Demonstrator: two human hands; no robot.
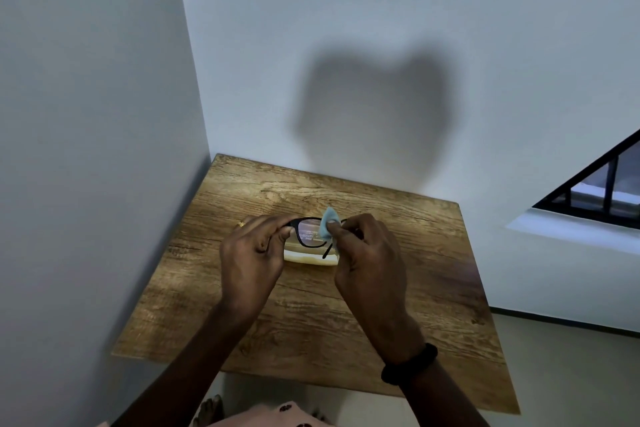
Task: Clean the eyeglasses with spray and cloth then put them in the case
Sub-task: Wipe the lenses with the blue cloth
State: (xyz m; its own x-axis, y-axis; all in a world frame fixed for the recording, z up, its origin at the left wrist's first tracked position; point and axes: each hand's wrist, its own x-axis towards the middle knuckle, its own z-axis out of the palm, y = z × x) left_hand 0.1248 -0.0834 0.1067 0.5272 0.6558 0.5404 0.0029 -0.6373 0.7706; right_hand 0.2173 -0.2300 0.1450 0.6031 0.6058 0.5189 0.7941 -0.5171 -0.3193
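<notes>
Black-framed eyeglasses point(309, 234) are held up over the middle of the wooden table point(398, 305). My left hand point(252, 253) grips their left end at the hinge. My right hand point(367, 253) pinches a small light-blue cloth point(327, 225) around the right lens, thumb on the near side. Under the glasses a pale cream case point(310, 257) lies on the table, mostly hidden by both hands. No spray bottle is visible.
The table stands in a corner, with white walls on its left and far sides. A barred window point(595, 191) is low on the right wall. Pale floor lies beyond the table's right and near edges. My feet show below the near edge.
</notes>
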